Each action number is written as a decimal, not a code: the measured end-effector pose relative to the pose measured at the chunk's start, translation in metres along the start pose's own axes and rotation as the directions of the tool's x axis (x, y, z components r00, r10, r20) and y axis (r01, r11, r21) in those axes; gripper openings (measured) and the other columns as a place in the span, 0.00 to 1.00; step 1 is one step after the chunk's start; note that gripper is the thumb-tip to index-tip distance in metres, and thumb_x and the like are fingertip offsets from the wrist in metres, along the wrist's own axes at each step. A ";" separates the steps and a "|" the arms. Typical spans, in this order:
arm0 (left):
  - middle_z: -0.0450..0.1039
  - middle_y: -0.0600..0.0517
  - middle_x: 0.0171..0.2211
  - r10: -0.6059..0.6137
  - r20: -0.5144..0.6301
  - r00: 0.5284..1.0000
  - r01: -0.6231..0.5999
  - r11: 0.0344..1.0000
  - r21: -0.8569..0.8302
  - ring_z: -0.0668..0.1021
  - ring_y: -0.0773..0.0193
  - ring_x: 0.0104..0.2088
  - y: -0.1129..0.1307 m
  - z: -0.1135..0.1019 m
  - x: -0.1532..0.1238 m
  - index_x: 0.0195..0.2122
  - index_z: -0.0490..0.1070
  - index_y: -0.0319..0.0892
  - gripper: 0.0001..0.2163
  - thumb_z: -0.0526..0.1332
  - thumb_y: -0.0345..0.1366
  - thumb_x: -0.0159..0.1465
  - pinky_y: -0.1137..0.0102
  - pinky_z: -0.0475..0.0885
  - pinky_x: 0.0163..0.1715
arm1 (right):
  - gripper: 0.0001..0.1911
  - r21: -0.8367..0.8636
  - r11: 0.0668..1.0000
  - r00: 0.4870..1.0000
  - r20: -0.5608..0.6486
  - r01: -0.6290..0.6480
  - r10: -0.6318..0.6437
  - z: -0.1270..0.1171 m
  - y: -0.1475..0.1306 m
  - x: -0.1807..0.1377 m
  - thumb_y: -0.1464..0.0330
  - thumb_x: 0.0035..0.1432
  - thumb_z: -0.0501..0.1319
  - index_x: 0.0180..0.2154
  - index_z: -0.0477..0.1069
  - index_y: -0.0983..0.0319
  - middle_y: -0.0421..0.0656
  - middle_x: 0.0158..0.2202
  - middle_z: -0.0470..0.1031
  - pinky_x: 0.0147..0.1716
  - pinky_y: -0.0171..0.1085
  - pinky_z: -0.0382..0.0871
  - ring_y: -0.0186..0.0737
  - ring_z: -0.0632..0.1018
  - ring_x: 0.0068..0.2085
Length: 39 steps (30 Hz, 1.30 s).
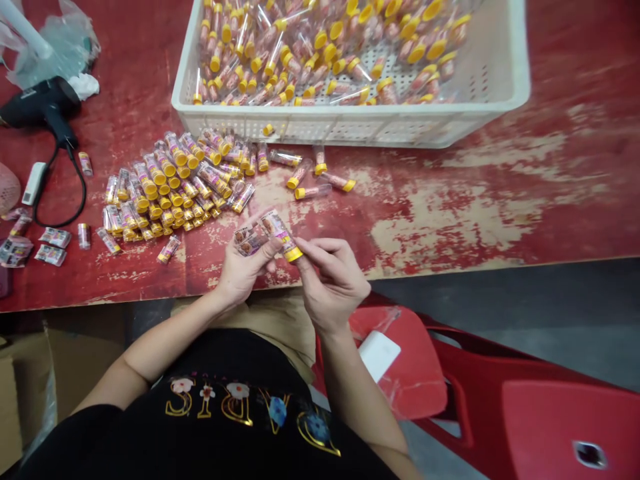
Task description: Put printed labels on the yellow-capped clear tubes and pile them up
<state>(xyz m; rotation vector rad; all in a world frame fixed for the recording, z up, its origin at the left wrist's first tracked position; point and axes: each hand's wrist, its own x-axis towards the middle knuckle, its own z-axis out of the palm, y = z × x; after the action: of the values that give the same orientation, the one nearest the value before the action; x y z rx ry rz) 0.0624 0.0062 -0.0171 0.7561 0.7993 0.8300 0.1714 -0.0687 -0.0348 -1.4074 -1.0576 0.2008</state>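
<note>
Near the table's front edge, my left hand [243, 267] is closed around a stack of printed plastic sleeves [247, 239], with its thumb against a small clear tube [281, 235]. That tube has a yellow cap and a printed sleeve around it. My right hand [333, 277] pinches the tube at its capped end, which points toward me. Just beyond my hands lies a heap of labelled tubes [170, 183] with yellow caps. Several loose tubes [313, 192] rest to the right of the heap, in front of the basket.
A white perforated basket [320, 127] full of yellow-capped tubes stands at the back. On the left lie a black heat gun [43, 103] with its cord, and small sleeve bundles [53, 247]. Red stools [415, 380] stand at right; one bears a white object [379, 353].
</note>
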 end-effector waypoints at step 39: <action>0.81 0.44 0.44 -0.040 -0.279 0.959 -0.015 0.981 -0.192 0.83 0.65 0.35 0.035 -0.058 0.017 0.49 0.73 0.40 0.19 0.72 0.34 0.56 0.73 0.76 0.33 | 0.13 -0.119 0.993 0.989 0.149 0.006 0.012 0.128 0.124 0.143 0.69 0.59 0.58 0.45 0.77 0.59 0.44 0.42 0.78 0.47 0.43 0.72 0.39 0.77 0.42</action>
<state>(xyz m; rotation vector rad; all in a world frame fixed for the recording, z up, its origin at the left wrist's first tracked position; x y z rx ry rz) 0.0099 0.0515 -0.0213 0.4654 0.9602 1.0020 0.2188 0.1459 -0.0963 -1.5198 -1.2070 0.2519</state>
